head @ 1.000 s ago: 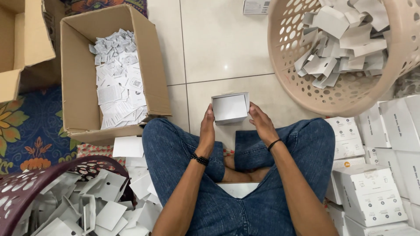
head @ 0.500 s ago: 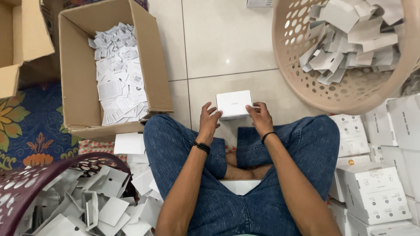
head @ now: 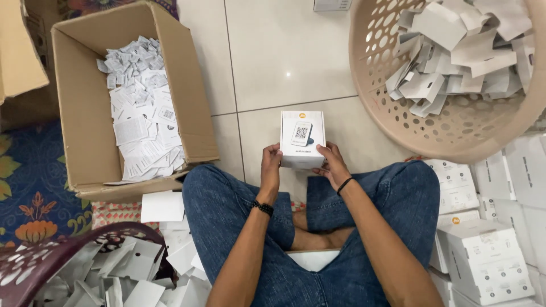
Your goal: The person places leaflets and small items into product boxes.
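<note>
Turning since a second ago, the small white box now shows its printed face upward at twelve o'clock of the lap, suggesting it is closed. Left hand and right hand each pinch its lower corners; the cardboard box sits at ten o'clock.

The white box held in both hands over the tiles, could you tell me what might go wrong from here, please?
1. The hands, left and right, grip only the lower edge of the box; it might tip onto the tiles.
2. The stack of boxes sits close to the right knee and could get knocked.
</note>
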